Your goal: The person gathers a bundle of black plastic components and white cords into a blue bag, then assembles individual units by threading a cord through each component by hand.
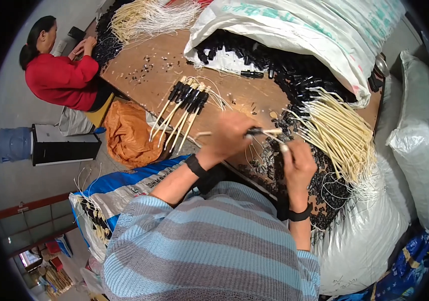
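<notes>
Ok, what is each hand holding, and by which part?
The left hand grips a small black plastic connector by its left end. The right hand pinches a thin white strand; exactly where along it is unclear.

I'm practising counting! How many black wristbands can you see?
2: a left wristband around the wrist behind the left hand, and a right wristband behind the right hand. The co-worker's wrists aren't clear, so others may be hidden.

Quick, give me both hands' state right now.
Left hand: closed, holding a black connector.
Right hand: closed, apparently pinching a thin white strand.
</notes>
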A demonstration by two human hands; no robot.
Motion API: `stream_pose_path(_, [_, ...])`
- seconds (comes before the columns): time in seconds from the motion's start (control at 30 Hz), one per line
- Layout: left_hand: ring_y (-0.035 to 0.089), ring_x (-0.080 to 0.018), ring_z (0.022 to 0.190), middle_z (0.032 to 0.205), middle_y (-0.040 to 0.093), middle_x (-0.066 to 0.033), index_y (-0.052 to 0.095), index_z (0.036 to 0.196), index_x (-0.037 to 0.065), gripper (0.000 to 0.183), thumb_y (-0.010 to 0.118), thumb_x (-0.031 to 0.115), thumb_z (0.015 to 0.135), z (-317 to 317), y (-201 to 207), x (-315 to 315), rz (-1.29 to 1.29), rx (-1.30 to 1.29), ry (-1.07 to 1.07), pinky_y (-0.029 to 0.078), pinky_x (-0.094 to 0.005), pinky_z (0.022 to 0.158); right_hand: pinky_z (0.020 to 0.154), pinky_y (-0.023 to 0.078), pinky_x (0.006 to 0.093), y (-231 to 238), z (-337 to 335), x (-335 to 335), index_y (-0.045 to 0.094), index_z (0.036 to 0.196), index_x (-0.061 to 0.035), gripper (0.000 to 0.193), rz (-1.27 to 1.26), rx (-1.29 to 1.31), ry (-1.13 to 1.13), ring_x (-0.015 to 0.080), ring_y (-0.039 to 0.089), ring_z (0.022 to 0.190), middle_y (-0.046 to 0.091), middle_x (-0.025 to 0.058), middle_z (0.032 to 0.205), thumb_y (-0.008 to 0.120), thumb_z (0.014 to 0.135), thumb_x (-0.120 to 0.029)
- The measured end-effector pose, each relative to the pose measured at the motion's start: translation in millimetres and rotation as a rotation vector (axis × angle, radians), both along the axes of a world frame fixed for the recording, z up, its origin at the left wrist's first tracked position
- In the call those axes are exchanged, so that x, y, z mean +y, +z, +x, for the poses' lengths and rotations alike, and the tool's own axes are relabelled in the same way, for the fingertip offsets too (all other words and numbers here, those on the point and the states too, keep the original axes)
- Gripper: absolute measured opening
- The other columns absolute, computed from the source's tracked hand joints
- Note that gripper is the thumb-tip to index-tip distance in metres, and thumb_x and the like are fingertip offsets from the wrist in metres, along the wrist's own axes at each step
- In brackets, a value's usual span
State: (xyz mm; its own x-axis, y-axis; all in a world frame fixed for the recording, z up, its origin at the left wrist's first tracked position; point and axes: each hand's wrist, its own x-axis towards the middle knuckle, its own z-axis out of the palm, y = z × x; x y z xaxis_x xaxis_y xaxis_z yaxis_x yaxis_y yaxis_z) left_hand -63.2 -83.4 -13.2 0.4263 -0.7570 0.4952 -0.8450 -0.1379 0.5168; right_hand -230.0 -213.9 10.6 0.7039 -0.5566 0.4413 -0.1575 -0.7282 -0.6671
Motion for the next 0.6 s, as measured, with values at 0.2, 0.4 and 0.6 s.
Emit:
stream_pose_path(0.2, [0.052,-0.0288,0.102,0.098,0.062,-0.0055,0.064,0.105,0.009,0.040,0.069,0.009,0.065,42.5,1.0,37.0,0.191,-0.334,0.635,0.036,-0.0424,0.089,0.067,0.051,0.0362,-2.6,2.0,5.8,0.068,0.088,-0.0048,0.017,-0.153,0.177,0.369,0.0284,0.065,0.080,0.068,0.0125,0.096,0.074,0.076,-0.015])
stream_pose_path(0.4, [0.059,-0.0358,0.086,0.089,0.063,-0.0143,0.052,0.123,0.006,0.053,0.064,0.017,0.072,50.9,5.5,-22.7,0.200,0.186,0.227,0.046,-0.0457,0.076,0.063,0.049,0.0375,-20.7,-14.3,-22.0,0.069,0.087,-0.0061,0.018,0.020,0.184,-0.063,0.0312,0.064,0.073,0.066,0.0137,0.084,0.076,0.074,-0.017])
stream_pose_path(0.6, [0.062,-0.0383,0.085,0.095,0.063,-0.0229,0.058,0.123,0.013,0.049,0.066,0.026,0.076,97.1,-24.1,-78.7,0.370,-0.005,0.345,0.049,-0.0490,0.071,0.062,0.046,0.0445,-14.4,-69.1,-75.7,0.068,0.080,-0.0068,0.014,-0.288,0.559,-0.476,0.0356,0.061,0.069,0.063,0.0146,0.077,0.076,0.070,-0.013])
